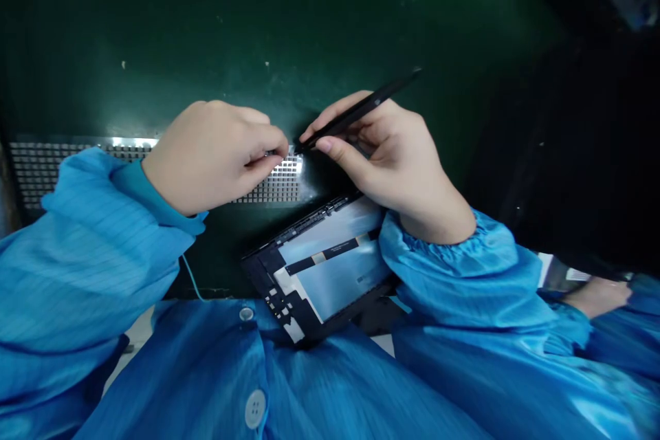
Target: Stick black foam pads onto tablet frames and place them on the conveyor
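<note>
My right hand (397, 151) grips black tweezers (361, 108) like a pen. Their tip points down and left, right by the fingertips of my left hand (214, 155). That hand is closed in a pinch; what lies between its thumb and forefinger is too small to make out. Under it lies a strip with a grid of small silvery squares (281, 182), its middle hidden by my hand and sleeve. Closer to my body, a dark tablet-like device frame (335, 275) with a bluish-silver inner panel rests tilted, partly beneath my right sleeve.
The strip lies on a dark green tabletop (206, 27) with small specks. A thin blue cord (192, 278) hangs from my left cuff. At the right edge, another person's hand (598, 295) and blue sleeve show. Dark, unclear shapes fill the upper right.
</note>
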The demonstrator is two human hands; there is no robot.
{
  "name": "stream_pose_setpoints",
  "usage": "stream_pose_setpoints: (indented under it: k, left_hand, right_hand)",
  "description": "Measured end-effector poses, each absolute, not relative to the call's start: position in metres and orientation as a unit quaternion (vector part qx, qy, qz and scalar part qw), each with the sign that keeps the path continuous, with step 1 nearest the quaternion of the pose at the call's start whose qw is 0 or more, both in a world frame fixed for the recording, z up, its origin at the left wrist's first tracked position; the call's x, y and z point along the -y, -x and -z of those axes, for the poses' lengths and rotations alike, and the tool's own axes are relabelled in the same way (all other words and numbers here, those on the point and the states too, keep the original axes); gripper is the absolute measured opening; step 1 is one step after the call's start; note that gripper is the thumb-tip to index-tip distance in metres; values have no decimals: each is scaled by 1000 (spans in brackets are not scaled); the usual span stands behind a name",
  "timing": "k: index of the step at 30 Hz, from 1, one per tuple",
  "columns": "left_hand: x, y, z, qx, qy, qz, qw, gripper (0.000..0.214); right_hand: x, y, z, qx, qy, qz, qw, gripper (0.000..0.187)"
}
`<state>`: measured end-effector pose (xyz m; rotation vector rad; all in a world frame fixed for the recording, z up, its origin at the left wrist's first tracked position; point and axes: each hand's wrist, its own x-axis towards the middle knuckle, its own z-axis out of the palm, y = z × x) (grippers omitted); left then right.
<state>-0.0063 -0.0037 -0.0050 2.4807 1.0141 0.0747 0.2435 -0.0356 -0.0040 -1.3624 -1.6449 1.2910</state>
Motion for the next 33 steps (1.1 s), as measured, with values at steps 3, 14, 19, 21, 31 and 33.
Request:
stream_pose_setpoints:
  k: [3,14,19,21,31,33]
  left_hand:
    - [3,6,7,-376,-899,-29,223,34]
    - [6,-1,5,-412,-878,-19,244,25]
    - [5,2,9,-403,-884,-39,234,30]
    - [5,4,11,-393,-890,-48,226,33]
    - [5,4,9,-382,-899,-45,209,39]
    - [5,5,10,-372,-906,-45,198,40]
  right_hand:
    - [32,-245,1,626,521,-491,309,41]
    - [183,-195,-11,544,556,-424,464,24]
    - [183,-188,6,580,561,-357,471,27]
    - [179,-189,8,599,550,-349,465,28]
    - [150,-208,-7,667,540,-304,414,38]
    - [115,-223,-7,694,524,-308,386,28]
